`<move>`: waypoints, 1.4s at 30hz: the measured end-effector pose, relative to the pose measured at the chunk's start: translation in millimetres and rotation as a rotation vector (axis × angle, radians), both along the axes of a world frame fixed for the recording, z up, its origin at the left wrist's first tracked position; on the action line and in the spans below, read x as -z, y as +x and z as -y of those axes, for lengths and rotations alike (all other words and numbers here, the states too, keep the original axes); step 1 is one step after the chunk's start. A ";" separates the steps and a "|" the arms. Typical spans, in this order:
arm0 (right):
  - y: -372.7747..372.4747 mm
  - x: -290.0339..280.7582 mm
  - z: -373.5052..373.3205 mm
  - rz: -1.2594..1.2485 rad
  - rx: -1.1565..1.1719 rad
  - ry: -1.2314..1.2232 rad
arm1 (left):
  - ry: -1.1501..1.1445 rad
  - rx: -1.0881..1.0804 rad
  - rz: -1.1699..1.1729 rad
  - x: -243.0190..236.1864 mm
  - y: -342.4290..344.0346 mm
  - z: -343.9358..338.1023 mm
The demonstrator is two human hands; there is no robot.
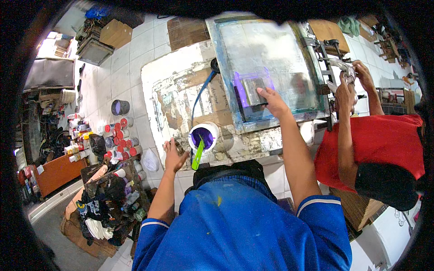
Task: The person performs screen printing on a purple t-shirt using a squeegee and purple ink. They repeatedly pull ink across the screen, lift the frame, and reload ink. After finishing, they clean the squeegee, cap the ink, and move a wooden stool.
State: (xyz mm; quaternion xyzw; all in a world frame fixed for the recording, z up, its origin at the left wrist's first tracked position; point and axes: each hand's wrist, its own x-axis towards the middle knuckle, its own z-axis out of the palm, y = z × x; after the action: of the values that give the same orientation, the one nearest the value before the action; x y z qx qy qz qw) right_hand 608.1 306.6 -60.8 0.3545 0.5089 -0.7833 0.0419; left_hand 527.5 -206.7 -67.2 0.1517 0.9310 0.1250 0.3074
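Observation:
My right hand (273,100) is closed on a grey squeegee (253,92), which stands on a screen-printing frame (266,43). Purple ink (238,90) lies on the mesh around the squeegee. The frame rests over the right part of a paint-stained work table (156,86). My left hand (175,156) is at the table's near left edge, its fingers apart and holding nothing. Between my hands stands a white tub (214,130) of purple ink, nearest to my left hand. A bright green spatula (198,156) leans out of it toward me.
At the right, a co-worker in a red shirt (370,144) has both hands on a pale cloth (346,67) beside the metal clamp (332,43). Several red-lidded jars (120,134) and a dark bucket (120,107) stand at the left. A cluttered small table (97,185) is nearer.

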 end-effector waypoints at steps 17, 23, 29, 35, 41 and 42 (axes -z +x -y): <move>105.9 -5.9 -94.4 -0.244 0.538 -0.430 | -0.045 -0.028 0.037 -12.6 -3.8 -10.8; 96.4 -13.1 -92.2 -0.102 0.516 -0.077 | -0.085 -0.037 0.072 -13.0 -8.0 -11.1; 58.3 -13.4 -98.9 -0.077 0.215 0.655 | -0.086 -0.012 0.054 -12.9 -8.4 -10.3; 33.1 -8.7 -88.0 0.095 0.000 1.398 | -0.020 0.005 0.022 -10.3 -6.7 -7.8; 11.5 -26.9 -7.6 0.321 0.032 1.303 | -0.024 -0.034 0.021 -9.9 -2.3 -8.3; 5.5 -28.3 7.6 0.320 0.045 1.292 | -0.021 -0.022 0.021 -10.0 -2.0 -8.5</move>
State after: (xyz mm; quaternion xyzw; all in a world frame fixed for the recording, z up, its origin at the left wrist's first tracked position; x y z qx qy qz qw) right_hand 613.7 299.0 -32.6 0.4307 0.8559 -0.2595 -0.1203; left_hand 525.5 -198.2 -57.2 0.1367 0.9306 0.1202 0.3175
